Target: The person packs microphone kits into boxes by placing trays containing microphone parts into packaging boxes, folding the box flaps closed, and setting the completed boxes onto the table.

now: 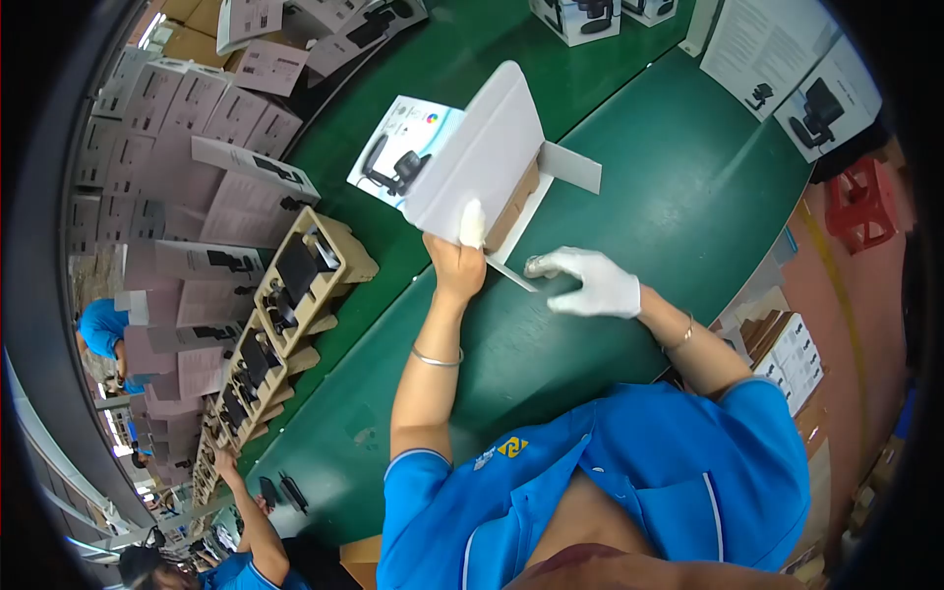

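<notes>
My left hand (pixel 457 264), bare with a white cot on one finger and a bangle at the wrist, grips the near edge of a white carton (pixel 482 147) and holds it tilted up over the green belt (pixel 678 197). A brown cardboard insert (pixel 516 202) shows inside the carton, and a grey side flap (pixel 570 167) sticks out to the right. My right hand (pixel 590 282), in a white glove, has its bunched fingertips on the carton's thin lower flap (pixel 511 275) just above the belt. Behind the carton lies a printed box (pixel 398 147) with a picture of a black device.
Cardboard trays (pixel 295 280) of black devices line the left side of the belt, beside stacks of flat pale cartons (pixel 187 128). More printed boxes (pixel 796 69) lie at the top right. A co-worker's hand (pixel 231 464) reaches in at bottom left near two black devices (pixel 280 489). A red stool (pixel 860 202) stands at right.
</notes>
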Demonstrator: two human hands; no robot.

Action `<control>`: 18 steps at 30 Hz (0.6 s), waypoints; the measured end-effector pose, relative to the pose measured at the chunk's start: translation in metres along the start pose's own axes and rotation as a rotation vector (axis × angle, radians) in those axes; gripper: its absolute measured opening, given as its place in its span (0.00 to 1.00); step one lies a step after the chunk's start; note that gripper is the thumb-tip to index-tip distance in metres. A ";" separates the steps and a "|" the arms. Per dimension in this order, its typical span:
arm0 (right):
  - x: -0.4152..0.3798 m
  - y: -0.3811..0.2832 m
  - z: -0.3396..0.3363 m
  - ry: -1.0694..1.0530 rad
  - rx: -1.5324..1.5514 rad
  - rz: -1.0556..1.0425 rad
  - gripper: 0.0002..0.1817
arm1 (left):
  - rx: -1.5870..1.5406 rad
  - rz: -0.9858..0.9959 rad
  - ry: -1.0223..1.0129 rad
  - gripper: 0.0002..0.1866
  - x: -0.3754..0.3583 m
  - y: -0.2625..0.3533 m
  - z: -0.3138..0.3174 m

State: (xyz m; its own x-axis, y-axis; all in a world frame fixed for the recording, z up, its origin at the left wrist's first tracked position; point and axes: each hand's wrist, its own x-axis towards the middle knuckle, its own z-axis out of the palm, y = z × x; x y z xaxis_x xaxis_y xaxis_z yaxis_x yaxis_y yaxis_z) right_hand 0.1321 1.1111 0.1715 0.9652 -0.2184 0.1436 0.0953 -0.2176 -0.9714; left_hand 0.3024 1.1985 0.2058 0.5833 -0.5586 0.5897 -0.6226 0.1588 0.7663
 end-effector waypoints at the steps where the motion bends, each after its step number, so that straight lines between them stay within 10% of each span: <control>1: -0.009 -0.004 0.004 0.081 -0.386 -0.079 0.20 | -0.035 -0.041 0.025 0.13 -0.004 0.001 0.002; 6: 0.018 -0.033 0.017 0.115 -0.921 0.215 0.18 | 0.315 -0.490 -0.384 0.16 0.016 0.006 -0.007; 13: 0.111 -0.129 -0.058 0.615 -1.104 -0.593 0.08 | -0.798 -0.218 0.375 0.21 0.126 0.029 -0.019; 18: 0.177 -0.138 -0.087 0.470 -1.415 -0.536 0.09 | -1.024 -0.394 0.531 0.18 0.154 -0.001 0.004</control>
State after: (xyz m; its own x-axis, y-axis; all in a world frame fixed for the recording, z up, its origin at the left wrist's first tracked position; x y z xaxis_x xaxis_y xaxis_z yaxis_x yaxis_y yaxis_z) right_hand 0.2682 1.0194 0.3479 0.7115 -0.0322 0.7019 -0.1672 -0.9780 0.1246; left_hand 0.3906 1.1088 0.2949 0.9293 -0.3497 0.1185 0.2052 0.7560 0.6216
